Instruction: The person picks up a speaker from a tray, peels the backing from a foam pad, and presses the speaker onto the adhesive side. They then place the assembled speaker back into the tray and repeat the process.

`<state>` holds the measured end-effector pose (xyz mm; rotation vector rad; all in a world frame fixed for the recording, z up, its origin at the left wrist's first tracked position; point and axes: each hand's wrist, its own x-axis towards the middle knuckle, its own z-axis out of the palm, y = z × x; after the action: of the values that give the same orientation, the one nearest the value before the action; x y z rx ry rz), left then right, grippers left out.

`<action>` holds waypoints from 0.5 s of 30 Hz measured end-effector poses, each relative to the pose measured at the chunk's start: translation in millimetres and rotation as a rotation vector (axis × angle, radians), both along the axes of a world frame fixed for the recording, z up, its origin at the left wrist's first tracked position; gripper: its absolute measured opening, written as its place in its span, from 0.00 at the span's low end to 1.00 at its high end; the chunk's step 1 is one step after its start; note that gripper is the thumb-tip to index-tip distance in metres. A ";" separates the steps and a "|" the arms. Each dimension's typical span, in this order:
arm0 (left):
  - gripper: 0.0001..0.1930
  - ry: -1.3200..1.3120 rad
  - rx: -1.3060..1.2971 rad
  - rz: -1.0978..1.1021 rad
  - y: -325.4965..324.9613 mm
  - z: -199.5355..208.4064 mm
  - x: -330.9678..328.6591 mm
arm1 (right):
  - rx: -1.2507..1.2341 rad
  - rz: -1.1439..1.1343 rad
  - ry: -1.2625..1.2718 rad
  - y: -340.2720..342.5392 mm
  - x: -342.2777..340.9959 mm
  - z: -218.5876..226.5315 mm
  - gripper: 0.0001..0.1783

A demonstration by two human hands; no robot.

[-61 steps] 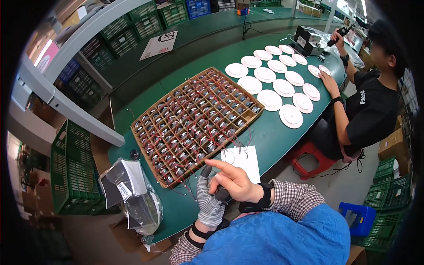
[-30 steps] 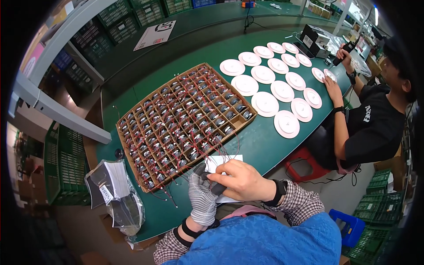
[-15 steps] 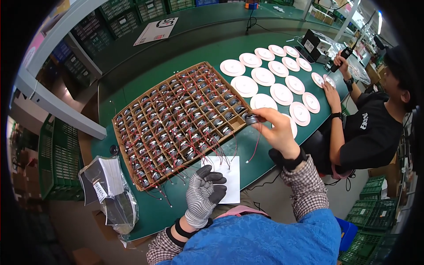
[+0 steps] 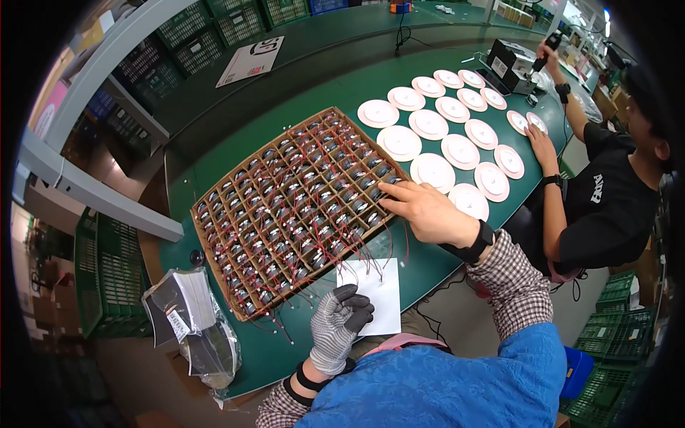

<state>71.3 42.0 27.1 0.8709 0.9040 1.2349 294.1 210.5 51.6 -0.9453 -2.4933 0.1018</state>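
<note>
My bare right hand (image 4: 435,214) lies over the right corner of a shallow cardboard box (image 4: 239,314), its fingers stretched across the end cells. Whatever is right under the fingertips is hidden; a red wire (image 4: 407,246) hangs down beside them. Small round black speakers (image 4: 317,258) with red and black wires fill the box's divided cells. My left hand (image 4: 337,324), in a striped grey glove with dark fingertips, hovers at the near table edge, fingers loosely bent and apart, holding nothing visible. Beside it lies a white sheet (image 4: 382,307), under some dangling wire ends.
Rows of pale round discs (image 4: 432,173) cover the green table (image 4: 314,93) to the right. Plastic-wrapped dark pieces (image 4: 196,314) lie at the left edge. A co-worker in a black shirt (image 4: 599,207) sits at right, one hand on a disc, the other raising a black tool (image 4: 551,44).
My right hand has come down and left from beside the box onto its corner cells; the speaker it held is now out of sight. My left hand keeps nearly the same pose.
</note>
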 end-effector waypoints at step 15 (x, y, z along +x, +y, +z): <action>0.16 0.025 -0.097 0.044 -0.3 3.4 -7.1 | -0.279 -0.626 -0.078 46.5 -6.0 10.1 0.09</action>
<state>64.2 41.8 30.5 0.7944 0.9997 1.2104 288.1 257.1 61.7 -1.8281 -2.1636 0.2126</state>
